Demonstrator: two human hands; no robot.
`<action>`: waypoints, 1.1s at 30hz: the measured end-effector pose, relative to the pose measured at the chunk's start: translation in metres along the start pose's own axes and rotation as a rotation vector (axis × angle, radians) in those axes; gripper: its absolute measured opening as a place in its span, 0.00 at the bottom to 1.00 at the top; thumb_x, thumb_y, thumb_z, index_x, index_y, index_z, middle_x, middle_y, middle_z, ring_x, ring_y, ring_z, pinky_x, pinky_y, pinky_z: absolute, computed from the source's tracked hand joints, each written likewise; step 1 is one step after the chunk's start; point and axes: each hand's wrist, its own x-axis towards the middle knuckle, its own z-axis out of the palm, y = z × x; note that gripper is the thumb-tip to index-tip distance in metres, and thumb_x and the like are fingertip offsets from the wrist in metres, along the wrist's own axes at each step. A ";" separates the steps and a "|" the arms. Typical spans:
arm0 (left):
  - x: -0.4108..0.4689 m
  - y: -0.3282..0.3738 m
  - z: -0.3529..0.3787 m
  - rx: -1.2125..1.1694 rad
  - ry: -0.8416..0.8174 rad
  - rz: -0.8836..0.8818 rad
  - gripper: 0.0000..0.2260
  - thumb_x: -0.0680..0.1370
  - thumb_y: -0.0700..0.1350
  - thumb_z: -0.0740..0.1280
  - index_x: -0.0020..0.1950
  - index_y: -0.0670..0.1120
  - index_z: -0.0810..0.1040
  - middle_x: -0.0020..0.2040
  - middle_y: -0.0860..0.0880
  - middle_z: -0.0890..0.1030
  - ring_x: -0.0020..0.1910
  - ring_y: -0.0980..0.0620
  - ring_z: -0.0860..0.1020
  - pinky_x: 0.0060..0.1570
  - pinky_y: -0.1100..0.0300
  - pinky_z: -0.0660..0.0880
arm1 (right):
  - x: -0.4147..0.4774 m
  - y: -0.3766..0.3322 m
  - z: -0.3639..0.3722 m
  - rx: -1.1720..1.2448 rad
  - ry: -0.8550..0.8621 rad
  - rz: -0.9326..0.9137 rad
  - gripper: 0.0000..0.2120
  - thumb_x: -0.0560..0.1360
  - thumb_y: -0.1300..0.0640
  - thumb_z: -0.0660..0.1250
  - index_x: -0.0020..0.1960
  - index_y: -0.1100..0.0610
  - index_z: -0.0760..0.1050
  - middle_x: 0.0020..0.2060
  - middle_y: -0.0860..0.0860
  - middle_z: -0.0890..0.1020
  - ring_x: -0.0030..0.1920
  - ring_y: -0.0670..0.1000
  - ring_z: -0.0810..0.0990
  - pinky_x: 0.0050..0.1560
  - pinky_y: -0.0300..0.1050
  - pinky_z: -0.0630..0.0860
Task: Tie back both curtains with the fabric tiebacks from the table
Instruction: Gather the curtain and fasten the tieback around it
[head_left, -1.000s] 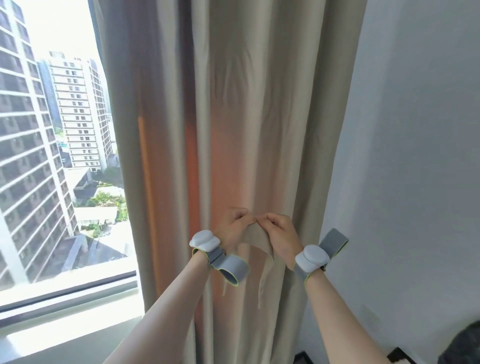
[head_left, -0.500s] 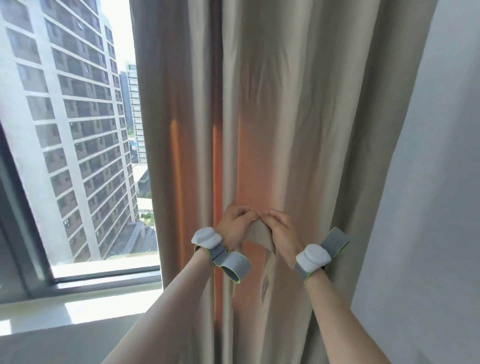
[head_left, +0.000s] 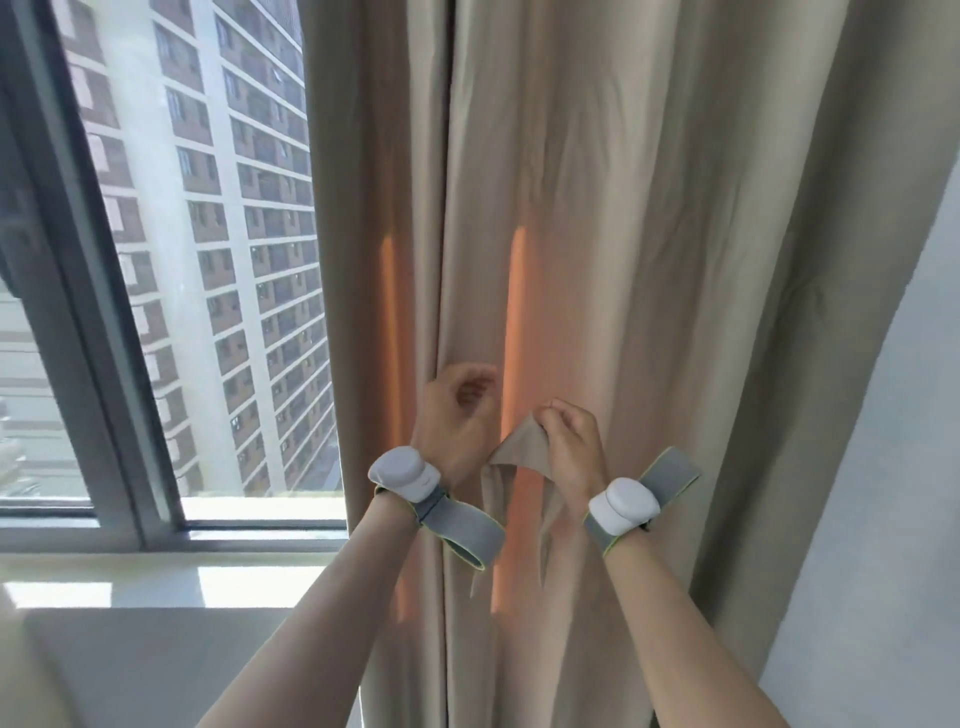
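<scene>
1. Head view. Beige curtain (head_left: 623, 260) hangs gathered beside the window (head_left: 156, 312), filling the frame from 12 to 5 o'clock. Both forearms reach in from the bottom edge, each with a wrist band.
2. Right hand (head_left: 574, 447): grip closed in a pinch on the upper corner of the fabric tieback (head_left: 522, 449), same beige as the curtain. Two tails droop from it toward 6 o'clock, so its long axis runs near vertical.
3. Left hand (head_left: 457, 415): fingers loosely curled, apparently holding nothing, resting at the curtain's fold.
4. Key relation: tieback lies at about 4 o'clock of the left hand, just beside it; the right hand has it, the left is the free one.
5. Judgement: tying looks unfinished; the left hand likely needs to take a tail.
</scene>
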 end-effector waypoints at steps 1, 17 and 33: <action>0.002 0.001 -0.005 0.038 0.053 0.081 0.12 0.74 0.31 0.65 0.54 0.40 0.81 0.50 0.46 0.82 0.48 0.52 0.80 0.51 0.65 0.75 | 0.001 0.002 0.003 0.007 -0.004 -0.003 0.18 0.77 0.68 0.58 0.31 0.54 0.64 0.26 0.41 0.64 0.29 0.41 0.62 0.29 0.36 0.61; 0.009 -0.034 -0.026 0.336 0.483 -0.161 0.44 0.71 0.53 0.63 0.81 0.52 0.42 0.81 0.46 0.45 0.80 0.41 0.48 0.77 0.38 0.48 | 0.016 0.018 0.042 -0.026 -0.061 -0.035 0.12 0.79 0.68 0.60 0.42 0.71 0.79 0.58 0.54 0.80 0.53 0.46 0.77 0.48 0.25 0.68; 0.018 -0.042 -0.020 -0.118 0.166 -0.281 0.44 0.72 0.63 0.69 0.80 0.49 0.53 0.67 0.46 0.75 0.60 0.58 0.78 0.59 0.63 0.76 | 0.014 0.023 0.052 0.090 -0.190 -0.048 0.20 0.76 0.61 0.59 0.42 0.42 0.86 0.52 0.38 0.86 0.56 0.40 0.83 0.55 0.35 0.76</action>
